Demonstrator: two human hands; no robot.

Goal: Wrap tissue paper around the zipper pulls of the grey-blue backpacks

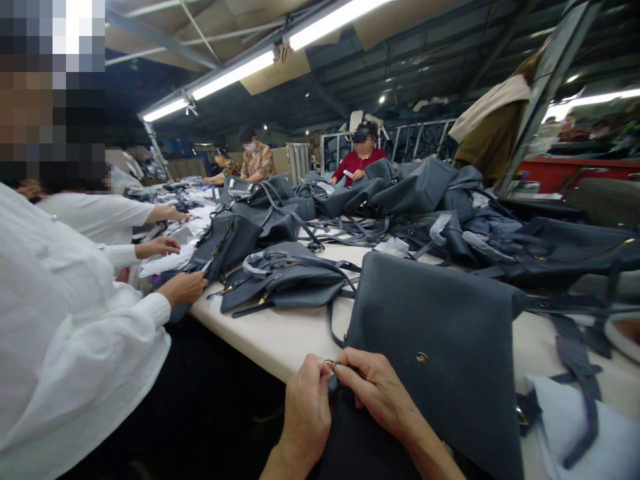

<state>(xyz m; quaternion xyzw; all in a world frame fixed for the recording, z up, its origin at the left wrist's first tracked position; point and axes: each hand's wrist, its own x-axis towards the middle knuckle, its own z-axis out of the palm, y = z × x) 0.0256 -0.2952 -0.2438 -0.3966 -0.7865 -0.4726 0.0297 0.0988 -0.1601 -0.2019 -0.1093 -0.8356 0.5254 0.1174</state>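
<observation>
A large dark grey handbag (pixel 435 313) with a round gold-coloured fitting (pixel 423 358) on its front lies at the table's near edge. Just left of it, both my hands meet around a small gold-coloured metal piece (pixel 330 364). My left hand (pixel 306 410) is closed, thumb on top, at the left side of this piece. With thumb and forefinger, my right hand (pixel 377 387) pinches its other side. A bit of dark grey strap (pixel 333 383) shows between the hands; the fingers hide how it joins the metal.
More dark grey bags (pixel 287 277) and loose straps cover the white table (pixel 255 330). Folded pale cloth (pixel 585 427) and a round bowl (pixel 625 333) are at right. A co-worker in white (pixel 65 320) stands close on the left, hands at another bag. Other people work farther back.
</observation>
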